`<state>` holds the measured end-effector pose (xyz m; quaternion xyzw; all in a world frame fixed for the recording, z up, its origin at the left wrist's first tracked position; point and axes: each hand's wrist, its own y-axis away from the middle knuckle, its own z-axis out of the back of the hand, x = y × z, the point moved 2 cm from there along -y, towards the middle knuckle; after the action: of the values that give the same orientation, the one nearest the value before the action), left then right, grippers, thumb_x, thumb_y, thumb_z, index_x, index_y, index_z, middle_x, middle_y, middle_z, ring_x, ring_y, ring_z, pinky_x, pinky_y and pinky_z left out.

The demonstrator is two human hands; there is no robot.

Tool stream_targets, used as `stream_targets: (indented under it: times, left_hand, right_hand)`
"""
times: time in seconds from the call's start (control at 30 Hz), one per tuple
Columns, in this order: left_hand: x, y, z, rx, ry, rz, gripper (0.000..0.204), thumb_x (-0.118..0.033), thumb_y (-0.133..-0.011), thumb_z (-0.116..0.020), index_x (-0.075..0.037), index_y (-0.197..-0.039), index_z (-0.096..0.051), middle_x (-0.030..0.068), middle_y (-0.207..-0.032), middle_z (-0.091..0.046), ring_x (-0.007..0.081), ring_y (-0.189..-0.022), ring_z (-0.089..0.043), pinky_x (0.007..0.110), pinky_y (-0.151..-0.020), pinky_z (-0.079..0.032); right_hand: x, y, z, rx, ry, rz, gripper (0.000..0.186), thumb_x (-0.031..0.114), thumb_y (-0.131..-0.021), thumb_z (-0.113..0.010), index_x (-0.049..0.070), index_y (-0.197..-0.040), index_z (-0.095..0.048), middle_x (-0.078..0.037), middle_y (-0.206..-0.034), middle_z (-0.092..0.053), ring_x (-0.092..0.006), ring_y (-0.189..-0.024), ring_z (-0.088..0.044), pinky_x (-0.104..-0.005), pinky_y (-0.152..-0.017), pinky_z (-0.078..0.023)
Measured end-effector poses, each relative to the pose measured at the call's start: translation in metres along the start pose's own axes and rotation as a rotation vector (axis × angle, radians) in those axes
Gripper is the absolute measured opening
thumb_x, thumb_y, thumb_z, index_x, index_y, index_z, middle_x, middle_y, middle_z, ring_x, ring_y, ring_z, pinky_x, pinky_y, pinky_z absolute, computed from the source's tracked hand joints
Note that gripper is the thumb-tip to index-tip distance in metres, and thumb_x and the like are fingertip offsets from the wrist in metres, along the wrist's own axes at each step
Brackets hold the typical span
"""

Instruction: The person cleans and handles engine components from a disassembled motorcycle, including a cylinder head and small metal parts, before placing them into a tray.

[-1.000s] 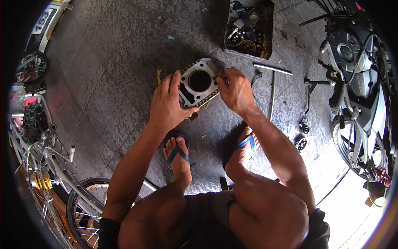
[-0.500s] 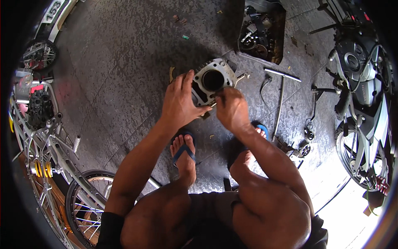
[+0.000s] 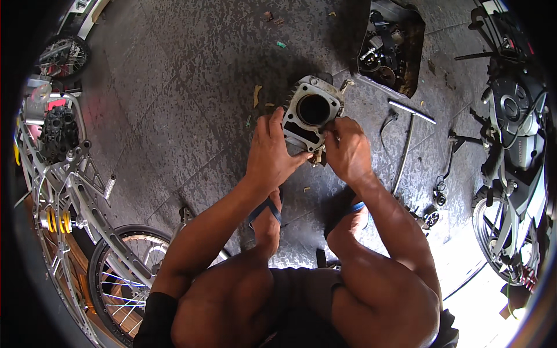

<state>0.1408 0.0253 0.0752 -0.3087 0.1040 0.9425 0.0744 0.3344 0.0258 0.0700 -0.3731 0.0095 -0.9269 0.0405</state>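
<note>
A grey metal engine cylinder block [image 3: 299,133] with a round dark bore, a long slot beside it and cooling fins stands on the floor ahead of me, its flat face up. My left hand [image 3: 271,145] grips its left side, with the fingers along the edge and the thumb at the near corner. At the block's near right edge, my right hand [image 3: 350,148] is closed, thumb and fingers pressed together. Whatever those fingertips may hold is hidden. Small brass-coloured parts [image 3: 318,156] show beneath the near corner.
A dark tray [image 3: 411,69] of engine parts lies at the far right, with a T-handle wrench [image 3: 407,145] nearer me. Motorcycle [image 3: 522,133] stands on the right; a bare frame [image 3: 87,203] and spoked wheel [image 3: 119,278] are on the left. Tan scraps [image 3: 256,95] lie beyond my left hand.
The whole view has shifted, so floor items sit further right. The block is turned slightly, and my right fingertips have moved a little along its near right edge. My left hand keeps its grip.
</note>
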Motion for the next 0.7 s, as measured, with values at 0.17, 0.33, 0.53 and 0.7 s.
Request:
stream_targets:
  times: [0.17, 0.33, 0.53, 0.7]
  left_hand:
    - [0.001, -0.001, 0.0, -0.042, -0.008, -0.034, 0.109, -0.033, -0.063, -0.098, 0.001, -0.146, -0.036, 0.0225, -0.125, -0.049, 0.0417, -0.116, -0.057, 0.048, -0.099, -0.052]
    - [-0.006, 0.007, -0.011, -0.143, 0.046, 0.019, 0.097, -0.034, -0.064, -0.097, 0.003, -0.135, -0.043, 0.02, -0.118, -0.053, 0.0393, -0.109, -0.059, 0.047, -0.095, -0.052]
    - [-0.004, 0.021, -0.019, -0.057, 0.297, 0.208, 0.092, -0.037, -0.067, -0.096, 0.003, -0.131, -0.045, 0.0201, -0.122, -0.053, 0.0402, -0.115, -0.059, 0.044, -0.097, -0.052]
    - [-0.004, 0.006, 0.013, 0.05, -0.003, 0.027, 0.113, -0.041, -0.066, -0.095, 0.003, -0.148, -0.032, 0.0238, -0.144, -0.046, 0.0413, -0.135, -0.049, 0.05, -0.112, -0.043]
  right_hand:
    - [-0.002, -0.012, 0.005, -0.05, -0.123, -0.137, 0.007, 0.005, -0.088, -0.064, 0.0, -0.089, -0.069, -0.022, -0.09, -0.069, -0.0426, -0.085, -0.067, -0.0476, -0.076, -0.054]
    - [0.003, 0.0, -0.005, -0.049, -0.054, -0.064, 0.008, 0.006, -0.087, -0.065, -0.001, -0.087, -0.068, -0.022, -0.088, -0.068, -0.0439, -0.086, -0.066, -0.0497, -0.079, -0.053]
    - [-0.002, -0.009, 0.012, 0.021, 0.006, -0.051, 0.011, 0.008, -0.087, -0.067, -0.002, -0.09, -0.068, -0.022, -0.09, -0.069, -0.043, -0.086, -0.067, -0.0487, -0.08, -0.054]
    - [-0.03, 0.004, 0.029, 0.056, -0.194, -0.38, 0.022, 0.018, -0.096, -0.066, -0.003, -0.102, -0.071, -0.015, -0.09, -0.072, -0.0246, -0.076, -0.069, -0.0374, -0.072, -0.054]
